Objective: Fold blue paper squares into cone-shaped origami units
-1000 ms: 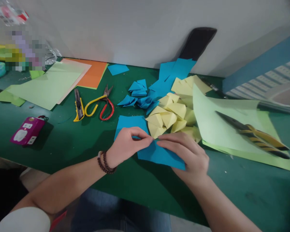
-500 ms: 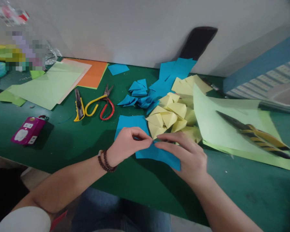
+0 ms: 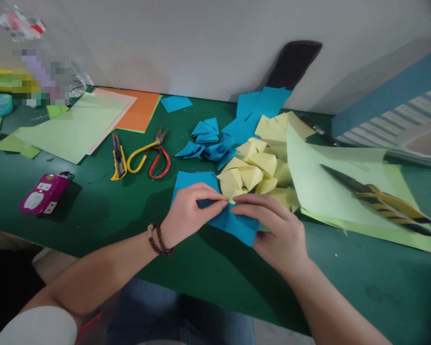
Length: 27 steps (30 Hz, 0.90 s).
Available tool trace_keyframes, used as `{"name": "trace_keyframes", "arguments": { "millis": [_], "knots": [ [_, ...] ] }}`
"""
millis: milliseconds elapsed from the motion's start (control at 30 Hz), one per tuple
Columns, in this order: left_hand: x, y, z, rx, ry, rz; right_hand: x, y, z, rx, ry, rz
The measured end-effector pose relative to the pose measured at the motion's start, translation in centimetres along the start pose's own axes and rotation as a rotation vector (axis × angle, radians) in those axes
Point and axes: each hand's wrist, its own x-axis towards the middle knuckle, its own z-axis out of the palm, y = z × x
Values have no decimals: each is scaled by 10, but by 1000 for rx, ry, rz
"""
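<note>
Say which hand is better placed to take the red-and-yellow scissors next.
Probably the left hand: the red-and-yellow scissors lie on its side, and the right hand is farther off. Both hold one blue sheet, so the left would likely need to release its grip first.

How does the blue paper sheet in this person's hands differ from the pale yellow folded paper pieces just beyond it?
The blue paper sheet is bright blue; the folded paper pieces are pale yellow. The sheet looks broad and slightly bent, while the yellow pieces have pointed, folded shapes. The left hand and right hand hold the sheet; the yellow pieces lie heaped on the green table. Both look like paper.
</note>
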Motion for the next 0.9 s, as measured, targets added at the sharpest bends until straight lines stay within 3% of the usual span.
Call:
{"name": "trace_keyframes", "arguments": {
  "millis": [167, 433, 633, 900],
  "knots": [
    [0, 0, -2, -65, -30, -134, 1, 1, -3, -29, 11, 76],
    [-4, 3, 0, 22, 15, -42, 1, 2, -3, -57, -81, -22],
    [-2, 3, -1, -142, -71, -145, 2, 4, -7, -64, -126, 42],
    [-4, 0, -2, -35, -143, 91, 0, 7, -8, -64, -208, 23]
  ]
}}
